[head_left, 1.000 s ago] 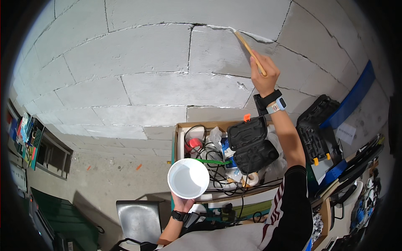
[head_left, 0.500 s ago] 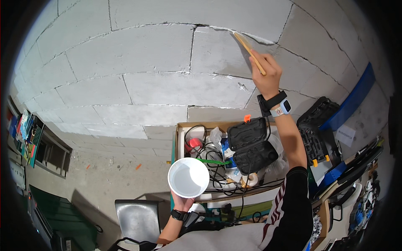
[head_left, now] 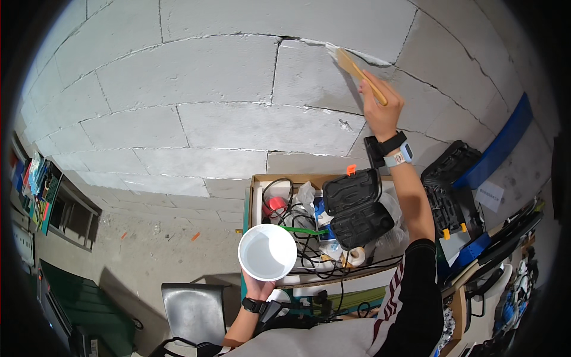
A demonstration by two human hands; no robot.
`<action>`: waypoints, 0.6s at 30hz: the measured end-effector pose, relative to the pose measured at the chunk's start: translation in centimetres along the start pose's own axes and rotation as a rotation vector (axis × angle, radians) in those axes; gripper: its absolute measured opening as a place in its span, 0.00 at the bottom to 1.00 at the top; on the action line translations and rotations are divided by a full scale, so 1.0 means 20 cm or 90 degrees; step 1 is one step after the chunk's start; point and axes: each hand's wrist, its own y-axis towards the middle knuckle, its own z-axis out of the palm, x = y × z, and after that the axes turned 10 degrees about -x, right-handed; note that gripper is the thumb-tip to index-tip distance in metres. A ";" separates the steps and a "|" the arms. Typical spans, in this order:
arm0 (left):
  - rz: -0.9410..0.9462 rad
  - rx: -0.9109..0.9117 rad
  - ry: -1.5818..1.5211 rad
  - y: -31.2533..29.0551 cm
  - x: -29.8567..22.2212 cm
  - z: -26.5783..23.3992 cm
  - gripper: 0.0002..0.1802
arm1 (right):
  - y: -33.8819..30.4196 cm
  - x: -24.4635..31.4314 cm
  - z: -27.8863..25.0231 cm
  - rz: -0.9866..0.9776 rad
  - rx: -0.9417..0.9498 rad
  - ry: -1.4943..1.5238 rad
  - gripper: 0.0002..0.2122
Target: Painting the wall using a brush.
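Head view, looking down and forward: the right hand [head_left: 379,110], in the upper right of the frame, is wrapped in a fist around the handle of a wooden-handled flat paintbrush [head_left: 359,74], bristles pressed to the jagged mortar joint [head_left: 351,52] between two pale grey concrete blocks of the wall [head_left: 196,125]. A dark strap and a light blue wristwatch [head_left: 399,156] sit on that wrist. Lower centre, the left hand [head_left: 257,287] cups from below a round white plastic bowl [head_left: 267,251] holding a pale, watery liquid, fingers curled under its base, held level and well apart from the wall. Judging by the block face left of the brush, which looks slightly lighter and smoother, a patch around the cracked joint seems coated already; the seam running right from the bristles and the joints lower down look untouched, so most of the wall appears left to do. The bowl still looks well filled. Behind the bowl, centre right, an open cardboard box [head_left: 256,196] holds cables and a black moulded tool case [head_left: 355,206]; a grey metal stool [head_left: 193,309] stands at the lower left.
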 end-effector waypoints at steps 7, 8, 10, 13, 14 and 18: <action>0.011 -0.013 -0.032 0.03 0.01 -0.04 0.38 | -0.02 -0.10 0.02 0.192 -0.032 0.045 0.10; 0.010 -0.014 -0.031 0.03 0.01 -0.04 0.38 | -0.03 -0.13 0.00 0.193 -0.032 0.044 0.10; 0.006 0.013 -0.033 0.03 0.01 -0.03 0.39 | -0.05 -0.17 -0.05 0.192 -0.061 0.009 0.08; 0.002 0.024 -0.031 0.04 0.01 -0.07 0.39 | -0.07 -0.14 -0.09 0.192 -0.086 -0.018 0.07; 0.002 0.023 -0.029 0.04 0.01 -0.06 0.39 | -0.08 -0.13 -0.08 0.187 -0.101 0.020 0.07; -0.003 0.003 -0.036 0.05 0.02 -0.08 0.38 | -0.10 -0.05 0.02 0.147 -0.034 0.136 0.10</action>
